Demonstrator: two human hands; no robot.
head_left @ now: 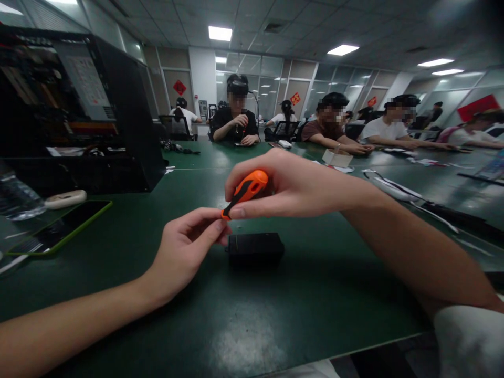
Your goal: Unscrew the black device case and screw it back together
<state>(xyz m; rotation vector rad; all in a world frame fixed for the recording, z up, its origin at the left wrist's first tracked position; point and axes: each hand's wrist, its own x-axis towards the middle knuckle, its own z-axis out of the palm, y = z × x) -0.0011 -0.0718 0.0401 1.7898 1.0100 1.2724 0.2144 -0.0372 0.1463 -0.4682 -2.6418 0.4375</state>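
An orange and black screwdriver handle (249, 187) slants down to the left above the green table (189, 320), with my right hand (275, 184) wrapped round it. Near the handle's lower end, the fingers of my left hand (192, 236) are pinched together; what they hold, if anything, is hidden. The tool's shaft cannot be seen. Just below and right of my left fingertips, a black box-shaped object (255, 249) lies on the table.
At the left stand an open computer case (129, 115), a green-edged phone (65, 228), a pale oval case (66, 199) and a clear bottle (18, 194). A white power strip (394, 188) with cables lies right. People sit across the table.
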